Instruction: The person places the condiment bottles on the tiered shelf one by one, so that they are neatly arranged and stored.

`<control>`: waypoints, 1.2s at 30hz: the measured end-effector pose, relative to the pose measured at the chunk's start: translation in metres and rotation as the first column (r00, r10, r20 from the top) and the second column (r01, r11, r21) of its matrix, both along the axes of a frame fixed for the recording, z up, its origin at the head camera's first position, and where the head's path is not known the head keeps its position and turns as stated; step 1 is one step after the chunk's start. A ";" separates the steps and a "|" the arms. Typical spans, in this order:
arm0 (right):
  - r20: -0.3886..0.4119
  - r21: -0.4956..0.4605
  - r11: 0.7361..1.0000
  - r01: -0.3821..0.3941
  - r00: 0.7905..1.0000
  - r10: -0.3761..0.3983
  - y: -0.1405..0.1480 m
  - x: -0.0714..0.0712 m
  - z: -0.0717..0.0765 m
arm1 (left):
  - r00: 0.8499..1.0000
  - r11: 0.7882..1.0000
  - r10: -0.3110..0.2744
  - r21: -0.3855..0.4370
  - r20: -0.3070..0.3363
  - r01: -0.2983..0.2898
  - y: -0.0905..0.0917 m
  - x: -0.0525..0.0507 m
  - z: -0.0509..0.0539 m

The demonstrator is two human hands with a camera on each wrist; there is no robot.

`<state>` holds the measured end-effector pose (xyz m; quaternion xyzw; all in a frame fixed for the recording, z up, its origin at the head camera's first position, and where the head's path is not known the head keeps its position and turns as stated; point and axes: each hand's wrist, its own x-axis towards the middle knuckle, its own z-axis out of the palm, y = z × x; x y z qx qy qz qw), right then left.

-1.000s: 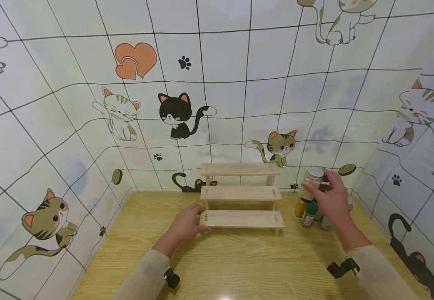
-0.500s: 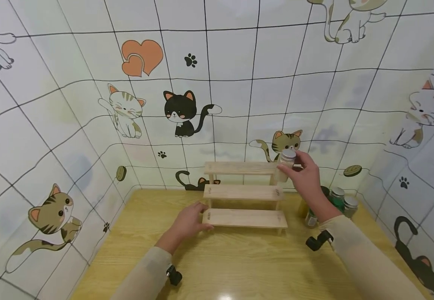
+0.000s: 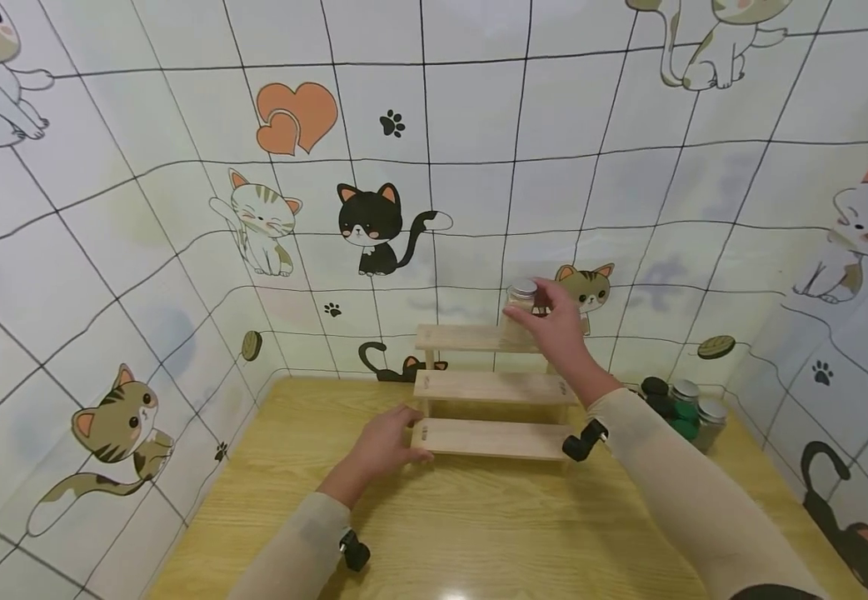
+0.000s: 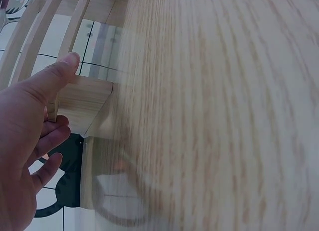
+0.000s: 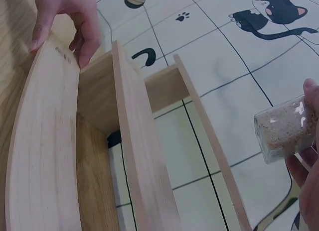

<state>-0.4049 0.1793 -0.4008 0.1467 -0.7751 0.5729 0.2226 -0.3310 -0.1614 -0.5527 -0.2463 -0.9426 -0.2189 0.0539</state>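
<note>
A three-tier wooden shelf rack (image 3: 479, 385) stands on the table near the back wall. My left hand (image 3: 380, 446) holds the left end of its lowest board (image 5: 45, 136), thumb on one face and fingers at the other, as the left wrist view shows. My right hand (image 3: 560, 332) grips a clear glass spice jar (image 5: 285, 127) with a silver lid and pale, grainy contents. That jar is at the top board (image 3: 456, 337), right of its middle. In the right wrist view it appears apart from the board's edge; the lid is out of that view.
Several more jars with black, green and silver lids (image 3: 684, 408) stand together on the table's right side, partly behind my right sleeve. A white tile-patterned sheet with cartoon cats (image 3: 471, 192) encloses the wooden table (image 3: 471, 533) at the back and sides.
My right hand has lifted the spice jar from beside the other jars and carried it left to the rack's top board. My left hand stays on the lowest board.
</note>
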 end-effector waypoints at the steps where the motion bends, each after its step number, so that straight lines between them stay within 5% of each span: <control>1: 0.004 -0.002 1.000 -0.010 1.000 0.010 -0.004 -0.002 0.000 | 1.000 1.000 0.000 -0.005 -0.004 0.000 0.000 0.000 -0.001; 17: 0.074 0.007 0.992 -0.126 0.989 0.125 -0.061 -0.025 -0.005 | 0.999 1.000 0.022 0.007 0.030 -0.022 0.001 -0.001 -0.004; 36: 0.096 0.067 0.991 -0.112 0.990 0.106 -0.105 -0.041 -0.019 | 0.997 0.999 0.031 0.030 0.067 -0.033 0.001 -0.001 -0.005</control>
